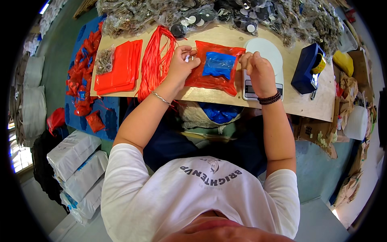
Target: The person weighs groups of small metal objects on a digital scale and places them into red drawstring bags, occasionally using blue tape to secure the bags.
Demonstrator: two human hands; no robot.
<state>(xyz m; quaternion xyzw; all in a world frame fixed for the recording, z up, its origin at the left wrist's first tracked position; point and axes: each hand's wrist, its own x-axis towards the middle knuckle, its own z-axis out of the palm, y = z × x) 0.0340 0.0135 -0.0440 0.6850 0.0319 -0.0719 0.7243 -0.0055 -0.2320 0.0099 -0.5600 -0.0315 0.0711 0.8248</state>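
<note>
A red plastic bag [195,75] lies flat on the plywood tabletop [211,96], with a small blue packet [219,65] on or in it; which one, I cannot tell. The packet bears writing. My left hand [183,65] is at the bag's left edge, thumb and fingers curled, with a bright glint between them. Whether it grips the film is unclear. My right hand [259,71] is at the bag's right edge, above the white digital scale [267,50], fingers bent. Whether these pinch the bag is hidden.
Left of the bag lie red plastic twine [154,57], stacked red bags [119,68] and a clear bag of metal hardware [104,61]. A blue tape dispenser [304,71] stands right. Bagged parts [193,19] line the back. Tied red bundles [83,72] cover a blue surface.
</note>
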